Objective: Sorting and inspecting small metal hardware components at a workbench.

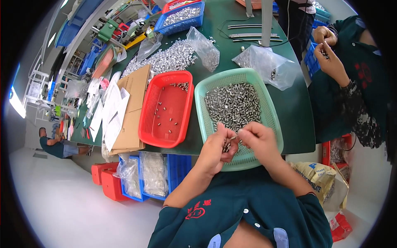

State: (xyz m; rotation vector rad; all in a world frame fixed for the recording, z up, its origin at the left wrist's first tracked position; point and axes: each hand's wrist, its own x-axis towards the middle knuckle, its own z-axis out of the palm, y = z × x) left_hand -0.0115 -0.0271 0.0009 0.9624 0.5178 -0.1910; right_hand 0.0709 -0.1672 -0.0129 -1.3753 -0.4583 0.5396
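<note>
Small metal cylindrical parts (233, 103) fill much of a pale green plastic basket (269, 111) in front of me. Over the basket's near end, my left hand (218, 149) is cupped round several of these parts. Close beside it, my right hand (260, 142) pinches one small metal part (233, 138) between thumb and fingers, near the left fingertips. To the left stands a red plastic basket (159, 124) with a few such parts scattered on its bottom and a small cluster in its far right corner.
Left of the red basket lie cardboard (131, 105) and papers (113, 115). Behind are a heap of shiny metal parts (175, 56), clear bags (269, 64) and a blue bin (180, 20). A co-worker's hands (328, 56) hold small parts at right. Blue crates (155, 175) stand below the table edge.
</note>
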